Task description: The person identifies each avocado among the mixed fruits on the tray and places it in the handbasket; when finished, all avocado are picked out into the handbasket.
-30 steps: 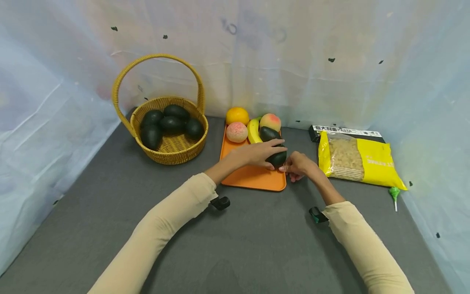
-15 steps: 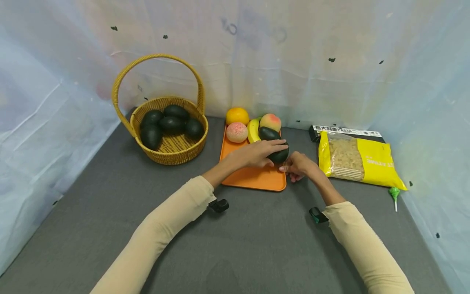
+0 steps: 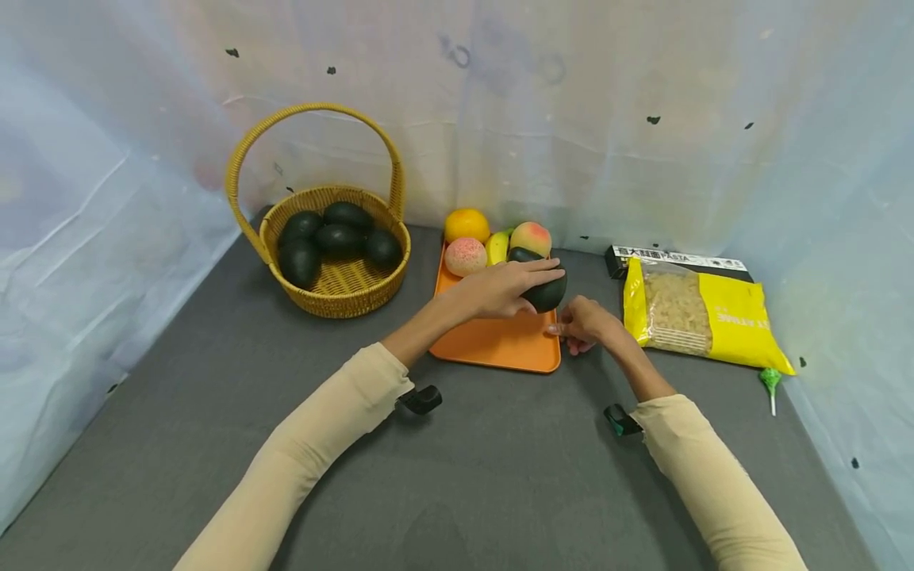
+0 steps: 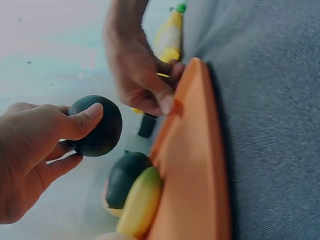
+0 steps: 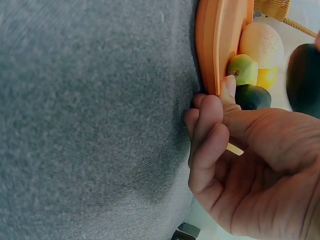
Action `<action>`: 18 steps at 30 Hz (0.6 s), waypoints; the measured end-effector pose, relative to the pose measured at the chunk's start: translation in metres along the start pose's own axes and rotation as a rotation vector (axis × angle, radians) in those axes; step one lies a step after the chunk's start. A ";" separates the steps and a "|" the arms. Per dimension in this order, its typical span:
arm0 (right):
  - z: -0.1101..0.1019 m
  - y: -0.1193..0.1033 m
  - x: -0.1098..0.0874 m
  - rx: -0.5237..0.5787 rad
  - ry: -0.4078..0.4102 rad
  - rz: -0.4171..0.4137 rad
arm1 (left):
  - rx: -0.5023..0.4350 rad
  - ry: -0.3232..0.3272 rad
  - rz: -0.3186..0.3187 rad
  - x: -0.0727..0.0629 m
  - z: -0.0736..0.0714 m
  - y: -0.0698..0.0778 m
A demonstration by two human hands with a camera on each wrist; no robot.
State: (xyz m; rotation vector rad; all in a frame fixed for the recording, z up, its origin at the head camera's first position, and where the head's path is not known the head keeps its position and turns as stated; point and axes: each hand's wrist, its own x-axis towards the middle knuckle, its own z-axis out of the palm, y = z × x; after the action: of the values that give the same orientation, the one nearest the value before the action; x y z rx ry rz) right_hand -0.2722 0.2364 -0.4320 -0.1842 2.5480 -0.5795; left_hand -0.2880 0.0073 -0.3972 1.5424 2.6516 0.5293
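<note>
My left hand [image 3: 500, 289] grips a dark green avocado [image 4: 97, 127] with thumb and fingers and holds it up over the orange tray [image 3: 500, 349]. My right hand [image 3: 587, 321] pinches the tray's right rim, thumb on the inside and curled fingers outside, as the right wrist view shows. On the tray's far part sit an orange [image 3: 466, 226], a pink speckled round fruit [image 3: 466, 257], a banana [image 4: 141, 205], a peach [image 3: 531, 238] and a second avocado [image 4: 126, 177]. My left hand partly hides the banana and that avocado in the head view.
A wicker basket [image 3: 343, 305] with a tall handle stands at the back left, holding several avocados [image 3: 339, 241]. Right of the tray lie a yellow bag of pasta [image 3: 735, 317], a black pasta box [image 3: 616, 263] behind it and a green lollipop [image 3: 771, 381]. Pale curtains surround the table.
The left hand has lifted the avocado up from the tray and a little away from me. My right hand stays at the tray's rim. The head view has shifted slightly.
</note>
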 end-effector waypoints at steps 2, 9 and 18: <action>0.000 0.000 -0.001 -0.007 -0.006 0.002 | -0.007 0.009 -0.007 -0.005 -0.006 0.004; 0.001 0.000 -0.001 -0.011 -0.002 0.002 | 0.017 0.049 -0.033 -0.025 -0.029 0.014; 0.004 0.000 -0.001 -0.010 0.009 -0.001 | -0.006 0.087 -0.066 -0.047 -0.042 0.009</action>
State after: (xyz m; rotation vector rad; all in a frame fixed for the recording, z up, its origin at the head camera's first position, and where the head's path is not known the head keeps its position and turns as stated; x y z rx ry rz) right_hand -0.2696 0.2350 -0.4346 -0.1872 2.5605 -0.5689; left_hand -0.2649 -0.0403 -0.3619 1.4570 2.7508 0.6130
